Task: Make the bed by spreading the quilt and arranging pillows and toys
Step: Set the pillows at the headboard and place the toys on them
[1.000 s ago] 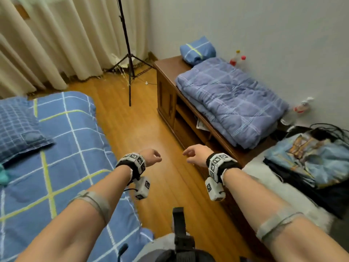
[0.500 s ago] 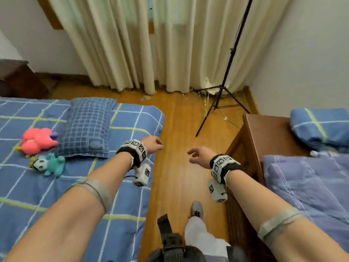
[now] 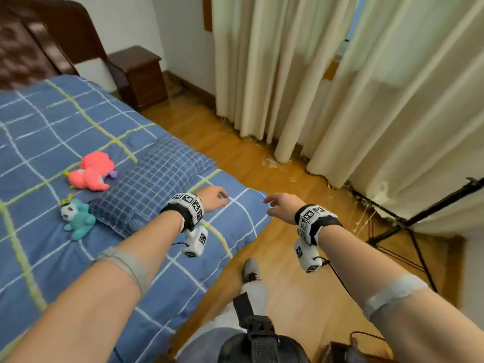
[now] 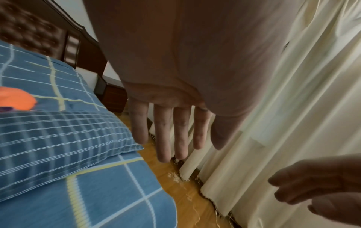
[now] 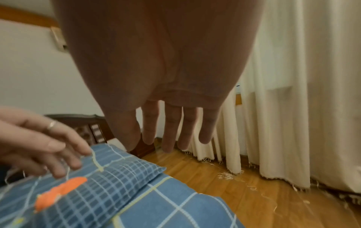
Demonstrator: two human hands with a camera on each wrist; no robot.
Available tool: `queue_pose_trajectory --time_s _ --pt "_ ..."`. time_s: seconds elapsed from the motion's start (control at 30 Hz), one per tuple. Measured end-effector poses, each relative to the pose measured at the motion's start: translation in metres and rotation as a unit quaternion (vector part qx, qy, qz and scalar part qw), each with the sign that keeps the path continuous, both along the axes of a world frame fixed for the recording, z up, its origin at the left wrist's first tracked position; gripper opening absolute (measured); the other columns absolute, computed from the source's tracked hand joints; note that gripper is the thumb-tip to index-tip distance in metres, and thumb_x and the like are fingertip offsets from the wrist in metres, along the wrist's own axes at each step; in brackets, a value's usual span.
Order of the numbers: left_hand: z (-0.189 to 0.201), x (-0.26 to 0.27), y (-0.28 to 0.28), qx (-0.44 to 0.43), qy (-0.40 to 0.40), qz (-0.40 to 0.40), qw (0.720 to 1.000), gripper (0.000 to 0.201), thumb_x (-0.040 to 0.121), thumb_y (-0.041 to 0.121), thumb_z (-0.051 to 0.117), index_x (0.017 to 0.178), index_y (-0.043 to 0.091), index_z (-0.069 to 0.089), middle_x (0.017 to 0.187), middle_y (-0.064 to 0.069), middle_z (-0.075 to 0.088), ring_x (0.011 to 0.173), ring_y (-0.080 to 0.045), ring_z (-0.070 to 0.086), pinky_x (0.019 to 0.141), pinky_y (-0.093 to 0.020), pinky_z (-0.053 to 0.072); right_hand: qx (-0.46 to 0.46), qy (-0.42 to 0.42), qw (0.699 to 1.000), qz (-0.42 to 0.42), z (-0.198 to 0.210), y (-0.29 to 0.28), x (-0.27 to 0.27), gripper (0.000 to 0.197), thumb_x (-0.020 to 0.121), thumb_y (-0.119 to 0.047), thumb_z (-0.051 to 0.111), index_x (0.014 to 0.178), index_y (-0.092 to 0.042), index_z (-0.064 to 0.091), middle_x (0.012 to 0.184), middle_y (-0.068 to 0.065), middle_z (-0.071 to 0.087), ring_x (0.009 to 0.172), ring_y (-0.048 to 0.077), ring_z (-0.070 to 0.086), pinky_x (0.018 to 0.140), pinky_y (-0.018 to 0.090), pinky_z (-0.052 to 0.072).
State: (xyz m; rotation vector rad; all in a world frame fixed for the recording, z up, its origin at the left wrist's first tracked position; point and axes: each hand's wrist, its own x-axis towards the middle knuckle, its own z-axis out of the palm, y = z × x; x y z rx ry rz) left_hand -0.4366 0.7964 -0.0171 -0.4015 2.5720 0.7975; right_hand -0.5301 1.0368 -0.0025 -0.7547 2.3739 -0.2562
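A blue checked bed (image 3: 78,121) fills the left of the head view. On it lies a dark blue grid pillow (image 3: 154,184) near the bed's right edge. To the pillow's left sit a pink plush toy (image 3: 91,172) and a teal plush toy (image 3: 77,217). My left hand (image 3: 214,199) hovers above the bed corner, right of the pillow, holding nothing; its fingers (image 4: 164,135) hang straight. Beyond the bed edge, over the floor, my right hand (image 3: 281,206) is empty with loose fingers (image 5: 170,131). The pillow (image 4: 58,138) and pink toy (image 5: 58,192) also show in the wrist views.
Cream curtains (image 3: 340,100) hang along the far side. A dark wooden nightstand (image 3: 141,74) stands by the headboard (image 3: 31,43). A black tripod (image 3: 408,226) stands at the right. Wooden floor (image 3: 262,158) runs between bed and curtains. My leg and shoe (image 3: 251,268) are below.
My view has swung left from the cabinet with the folded quilt toward the head of the bed. Both empty hands stayed out in front and now hover near the pillow.
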Motion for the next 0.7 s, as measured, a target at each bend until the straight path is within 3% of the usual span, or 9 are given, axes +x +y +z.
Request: queue_pose_trajectory --time_s 0.1,0.2,0.4,0.57,0.7 --pt "-0.021 -0.098 0.001 -0.005 -0.019 -0.005 1.000 0.035 0.094 0.043 0.049 0.124 0.027 0.057 0.118 0.000 0.066 0.098 -0.024 0.067 0.086 -0.040 0.056 0.049 -0.004 0.999 0.024 -0.019 0.007 -0.099 0.044 0.097 -0.035 0.057 0.139 -0.026 0.050 0.138 0.002 0.056 0.120 0.024 0.057 0.095 0.036 0.049" --pt "-0.026 -0.198 0.009 0.001 -0.054 -0.005 0.999 0.034 0.095 0.041 0.050 0.123 0.024 0.060 0.113 -0.002 0.068 0.096 -0.027 0.067 0.076 -0.037 0.053 0.081 -0.022 0.996 0.038 -0.019 0.013 -0.201 0.043 0.099 -0.035 0.054 0.141 -0.025 0.049 0.139 0.003 0.055 0.120 0.025 0.057 0.096 0.038 0.049" --pt "-0.018 -0.365 0.017 -0.011 -0.080 0.021 0.997 0.034 0.094 0.032 0.057 0.123 0.015 0.063 0.124 -0.004 0.064 0.105 -0.021 0.061 0.079 -0.022 0.041 0.068 -0.032 0.996 0.050 -0.020 0.005 -0.380 0.044 0.099 -0.035 0.053 0.141 -0.024 0.049 0.139 0.003 0.055 0.122 0.024 0.056 0.098 0.036 0.048" --pt "-0.028 -0.475 -0.036 -0.025 -0.096 0.112 0.989 0.035 0.095 0.035 0.055 0.125 0.017 0.061 0.128 -0.003 0.061 0.112 -0.021 0.059 0.087 -0.027 0.045 0.085 -0.048 0.986 0.132 -0.040 -0.057 -0.526 0.043 0.099 -0.037 0.053 0.140 -0.025 0.049 0.136 0.001 0.056 0.117 0.023 0.058 0.095 0.035 0.050" --pt "-0.030 -0.543 -0.086 -0.050 -0.060 0.278 0.958 0.035 0.095 0.035 0.053 0.124 0.018 0.061 0.129 -0.002 0.061 0.114 -0.022 0.059 0.091 -0.028 0.045 0.052 -0.045 0.975 0.209 -0.056 -0.150 -0.655 0.041 0.097 -0.036 0.056 0.135 -0.024 0.053 0.128 0.003 0.063 0.111 0.023 0.061 0.095 0.036 0.050"
